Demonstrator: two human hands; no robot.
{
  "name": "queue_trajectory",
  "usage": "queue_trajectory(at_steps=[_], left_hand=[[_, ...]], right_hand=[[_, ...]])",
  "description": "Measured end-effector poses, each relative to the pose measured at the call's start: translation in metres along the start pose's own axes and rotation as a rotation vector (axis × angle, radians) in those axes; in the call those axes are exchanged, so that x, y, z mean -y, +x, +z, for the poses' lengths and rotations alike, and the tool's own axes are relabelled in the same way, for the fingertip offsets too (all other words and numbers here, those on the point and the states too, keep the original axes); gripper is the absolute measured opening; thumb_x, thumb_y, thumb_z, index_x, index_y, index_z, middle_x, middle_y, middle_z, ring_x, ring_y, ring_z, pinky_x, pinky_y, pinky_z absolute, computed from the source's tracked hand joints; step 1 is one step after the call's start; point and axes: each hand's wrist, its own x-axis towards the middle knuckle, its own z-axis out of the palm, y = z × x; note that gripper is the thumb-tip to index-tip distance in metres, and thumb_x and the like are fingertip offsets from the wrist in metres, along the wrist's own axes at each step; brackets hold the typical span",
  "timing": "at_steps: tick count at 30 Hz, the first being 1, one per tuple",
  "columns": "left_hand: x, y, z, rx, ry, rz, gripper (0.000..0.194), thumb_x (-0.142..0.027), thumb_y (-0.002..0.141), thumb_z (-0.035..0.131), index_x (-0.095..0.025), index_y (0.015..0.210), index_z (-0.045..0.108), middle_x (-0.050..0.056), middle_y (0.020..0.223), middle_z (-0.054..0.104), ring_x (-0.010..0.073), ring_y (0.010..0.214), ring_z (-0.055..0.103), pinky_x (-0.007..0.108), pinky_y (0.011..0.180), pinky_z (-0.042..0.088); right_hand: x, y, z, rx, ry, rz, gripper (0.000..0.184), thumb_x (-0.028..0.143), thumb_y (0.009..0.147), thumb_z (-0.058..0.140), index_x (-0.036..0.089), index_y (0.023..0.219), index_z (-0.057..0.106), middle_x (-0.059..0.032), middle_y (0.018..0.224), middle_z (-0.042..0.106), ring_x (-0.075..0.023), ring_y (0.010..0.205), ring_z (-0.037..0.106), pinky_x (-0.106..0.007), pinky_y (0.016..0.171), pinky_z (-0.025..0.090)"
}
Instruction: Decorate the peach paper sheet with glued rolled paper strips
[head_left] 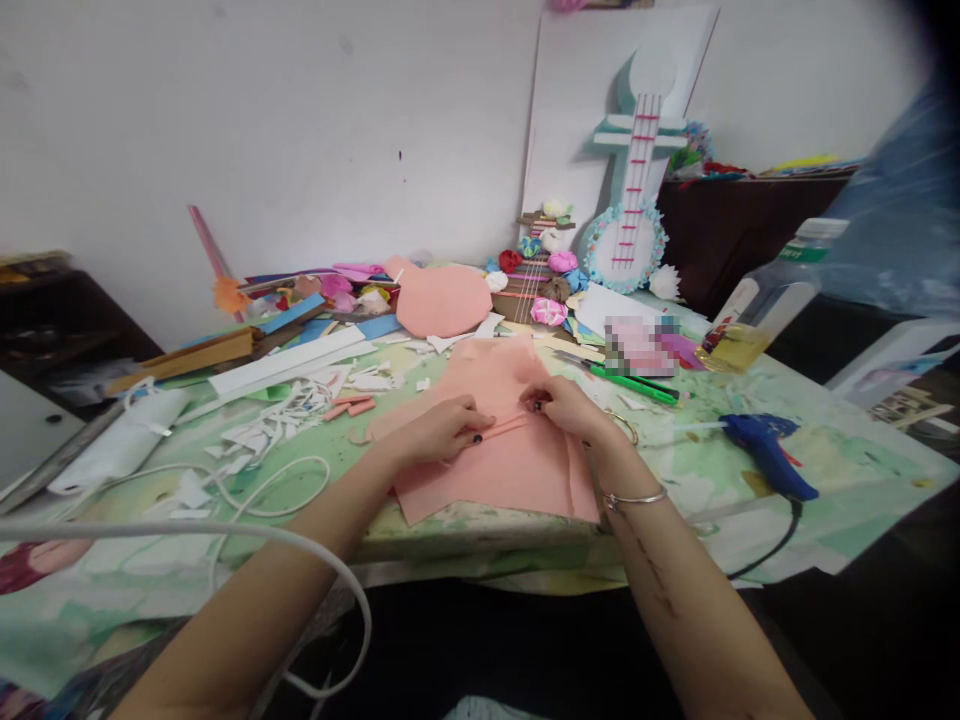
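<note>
A large sheet of peach-coloured crepe-like paper (pixel 480 490) lies over the front of the table. On it, a narrow rolled or folded peach paper strip (pixel 508 426) runs between my two hands. My left hand (pixel 450 428) is closed at the strip's left end, thumb and fingers pinching it. At its right end my right hand (pixel 566 408) is closed too, fingers curled down on the paper. Short peach paper rolls (pixel 351 406) lie left of my left hand. A flat peach rounded cut-out (pixel 442 300) rests at the back, behind the sheet.
To the right are a blue glue gun (pixel 769 455), a green cutter knife (pixel 634 383) and a bottle with yellow liquid (pixel 765 300). White paper scraps (pixel 274 420) and a white cable (pixel 360 600) lie left. A decorated paper instrument (pixel 626 200) stands at the back.
</note>
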Motion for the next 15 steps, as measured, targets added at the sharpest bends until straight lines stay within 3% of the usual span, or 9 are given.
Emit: queue_trajectory(at_steps=[8,15], left_hand=[[0.0023,-0.0011,0.0011,0.007,-0.026,-0.009,0.027,-0.010,0.082,0.042,-0.017,0.091,0.066,0.005,0.088,0.053,0.0163,0.078,0.054,0.026,0.072,0.039],[0.0041,-0.0007,0.0021,0.010,-0.031,-0.007,0.029,-0.011,0.083,0.043,-0.019,0.097,0.067,0.004,0.088,0.053,0.0164,0.079,0.054,0.026,0.073,0.039]], right_hand=[[0.0095,-0.0029,0.0024,0.066,0.041,-0.021,0.023,0.028,0.088,0.060,0.013,0.105,0.059,-0.0031,0.093,0.063,-0.0157,0.082,0.061,-0.035,0.075,0.052],[0.0055,-0.0019,0.0039,0.027,0.059,0.042,0.026,0.031,0.090,0.057,0.014,0.110,0.057,-0.0047,0.099,0.062,-0.0153,0.081,0.061,-0.034,0.072,0.053]])
